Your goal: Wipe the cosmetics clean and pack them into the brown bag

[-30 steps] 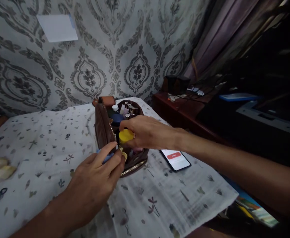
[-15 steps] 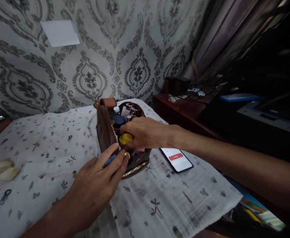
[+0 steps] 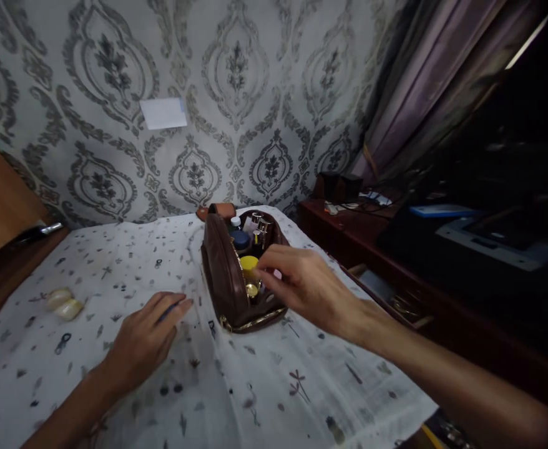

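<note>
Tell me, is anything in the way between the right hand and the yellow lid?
No. The right hand is over the open brown pouch, its fingers right beside the yellow lid. Nothing visible stands between them.

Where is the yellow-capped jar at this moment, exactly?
In the head view, the yellow-capped jar sits inside the open brown pouch at the middle of the table, in front of a blue-capped bottle and close beside the right hand.

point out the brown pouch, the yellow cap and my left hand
brown pouch (image 3: 221, 277), head view, on its outer leather side
yellow cap (image 3: 248, 262), head view, on the cap's top
left hand (image 3: 143, 337), head view, on the back of the hand
</note>
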`<state>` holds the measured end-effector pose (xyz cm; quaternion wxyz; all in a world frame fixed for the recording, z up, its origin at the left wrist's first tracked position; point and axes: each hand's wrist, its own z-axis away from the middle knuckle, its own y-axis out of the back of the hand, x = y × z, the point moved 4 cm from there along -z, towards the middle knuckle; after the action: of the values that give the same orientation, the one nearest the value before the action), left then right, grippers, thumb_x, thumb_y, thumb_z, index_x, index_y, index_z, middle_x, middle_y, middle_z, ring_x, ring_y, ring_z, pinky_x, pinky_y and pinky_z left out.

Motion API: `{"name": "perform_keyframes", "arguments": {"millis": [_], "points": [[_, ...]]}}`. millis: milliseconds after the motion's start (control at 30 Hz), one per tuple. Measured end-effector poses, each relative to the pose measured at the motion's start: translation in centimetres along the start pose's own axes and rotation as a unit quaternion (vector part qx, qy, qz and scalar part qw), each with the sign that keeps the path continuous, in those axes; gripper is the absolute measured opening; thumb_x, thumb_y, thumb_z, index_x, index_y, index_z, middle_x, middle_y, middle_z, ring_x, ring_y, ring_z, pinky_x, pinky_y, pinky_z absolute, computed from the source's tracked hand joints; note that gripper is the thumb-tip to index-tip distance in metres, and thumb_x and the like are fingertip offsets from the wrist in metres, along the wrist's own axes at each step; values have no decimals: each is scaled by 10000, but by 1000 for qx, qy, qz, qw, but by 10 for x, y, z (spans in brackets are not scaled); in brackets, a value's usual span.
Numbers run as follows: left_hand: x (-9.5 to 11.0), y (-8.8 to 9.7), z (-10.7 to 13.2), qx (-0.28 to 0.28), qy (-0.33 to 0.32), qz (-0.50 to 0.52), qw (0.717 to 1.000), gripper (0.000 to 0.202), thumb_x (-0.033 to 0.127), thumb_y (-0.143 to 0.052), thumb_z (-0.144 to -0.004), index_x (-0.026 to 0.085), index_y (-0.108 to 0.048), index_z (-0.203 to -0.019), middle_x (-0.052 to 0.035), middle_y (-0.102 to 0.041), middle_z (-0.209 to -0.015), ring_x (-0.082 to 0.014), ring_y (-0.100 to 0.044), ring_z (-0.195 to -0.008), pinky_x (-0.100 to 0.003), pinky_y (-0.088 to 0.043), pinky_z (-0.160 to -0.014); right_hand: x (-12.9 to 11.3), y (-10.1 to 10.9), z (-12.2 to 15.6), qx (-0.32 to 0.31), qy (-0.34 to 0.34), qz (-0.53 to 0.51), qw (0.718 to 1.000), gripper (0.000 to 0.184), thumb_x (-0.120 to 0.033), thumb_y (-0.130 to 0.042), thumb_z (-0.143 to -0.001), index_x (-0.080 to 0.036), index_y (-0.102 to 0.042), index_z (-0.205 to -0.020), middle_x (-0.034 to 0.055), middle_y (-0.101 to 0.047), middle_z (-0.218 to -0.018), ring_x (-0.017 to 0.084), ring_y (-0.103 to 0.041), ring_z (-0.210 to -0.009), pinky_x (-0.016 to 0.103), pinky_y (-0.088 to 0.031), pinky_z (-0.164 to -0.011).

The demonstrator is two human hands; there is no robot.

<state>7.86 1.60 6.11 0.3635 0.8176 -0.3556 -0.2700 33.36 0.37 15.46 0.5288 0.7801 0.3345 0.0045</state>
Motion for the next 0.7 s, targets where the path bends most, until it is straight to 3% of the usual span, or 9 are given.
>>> {"name": "perform_keyframes", "arguments": {"millis": [100, 200, 367, 533, 600, 700], "points": [[-28, -3, 24, -22, 70, 1, 997, 352, 140, -380, -946, 166, -630, -1193, -102, -690, -1072, -216, -648, -966, -274, -552, -669, -24, -18, 17, 20, 66, -45, 997, 235, -209, -540, -957, -164, -595, -734, 7, -582, -699, 107, -513, -613, 226, -347, -594], [-55, -11, 50, -55, 182, 0, 982, 352, 214, -381, -937, 177, -656, -1153, -99, -694, -1054, -229, -660, -953, -321, -565, -767, -45, -47, 27, 4, 100, -80, 992, 304, -271, -525, -981, -165, -570, -700, 6, -556, -680, 109, -505, -600, 233, -345, -585], [-90, -12, 80, -75, 322, 3, 944, 371, 236, -400, -896, 184, -668, -1147, -105, -678, -1141, -261, -626, -1070, -391, -531, -918, -61, -108, 22, -81, 80, -180, 977, 378, -317, -524, -975, -165, -547, -630, -5, -526, -642, 98, -485, -563, 228, -330, -554], [-126, 14, 97, -53, 435, -83, 895, 377, 203, -405, -893, 187, -659, -1171, -115, -645, -1154, -278, -571, -1114, -408, -494, -947, -68, -164, 1, -120, 15, -263, 957, 339, -333, -565, -913, -169, -555, -617, -15, -547, -598, 99, -477, -564, 232, -342, -572], [-140, 22, 106, -53, 481, -125, 866, 396, 226, -396, -914, 180, -641, -1222, -138, -620, -1207, -314, -529, -1165, -445, -492, -936, -69, -183, -8, -132, -42, -340, 930, 355, -394, -578, -884, -175, -553, -606, -21, -543, -567, 98, -472, -547, 225, -344, -544], [-153, 21, 123, -102, 529, -143, 830, 430, 303, -384, -947, 145, -617, -1272, -185, -580, -1274, -369, -484, -1203, -505, -498, -914, -70, -211, -16, -147, -155, -488, 847, 377, -521, -628, -797, -182, -579, -640, -6, -594, -603, 113, -528, -548, 214, -354, -481]]}}
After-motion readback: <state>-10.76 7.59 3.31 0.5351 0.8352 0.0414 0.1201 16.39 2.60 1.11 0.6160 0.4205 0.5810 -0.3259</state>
